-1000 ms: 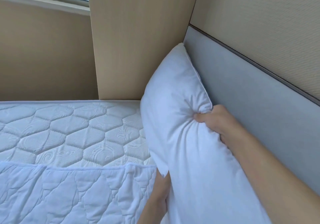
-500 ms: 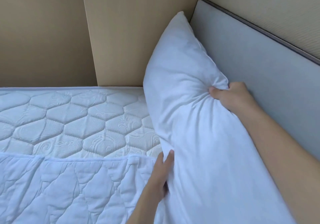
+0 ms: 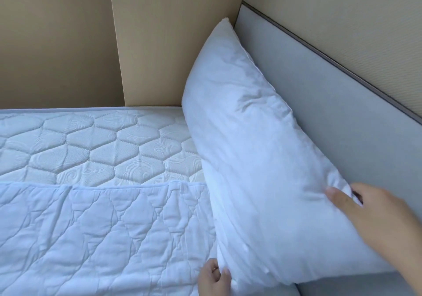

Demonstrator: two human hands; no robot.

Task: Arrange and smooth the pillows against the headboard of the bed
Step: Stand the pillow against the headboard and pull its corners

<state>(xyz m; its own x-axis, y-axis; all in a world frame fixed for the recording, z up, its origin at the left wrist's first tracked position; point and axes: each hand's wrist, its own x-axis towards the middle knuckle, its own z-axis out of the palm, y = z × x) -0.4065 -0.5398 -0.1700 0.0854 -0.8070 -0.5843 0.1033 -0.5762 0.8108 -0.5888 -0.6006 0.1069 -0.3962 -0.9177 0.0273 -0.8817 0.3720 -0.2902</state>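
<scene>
Pillow (image 3: 258, 158): white, propped on edge against grey headboard (image 3: 342, 117), far corner. Right hand (image 3: 365, 213) grip pinches upper edge; left hand (image 3: 214, 277) grip closed on lower corner. Step: positioning. Next, likely: release, smooth face flat.

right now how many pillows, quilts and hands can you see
pillow: 1
quilt: 1
hands: 2, left hand and right hand, both on the pillow
total: 4
</scene>
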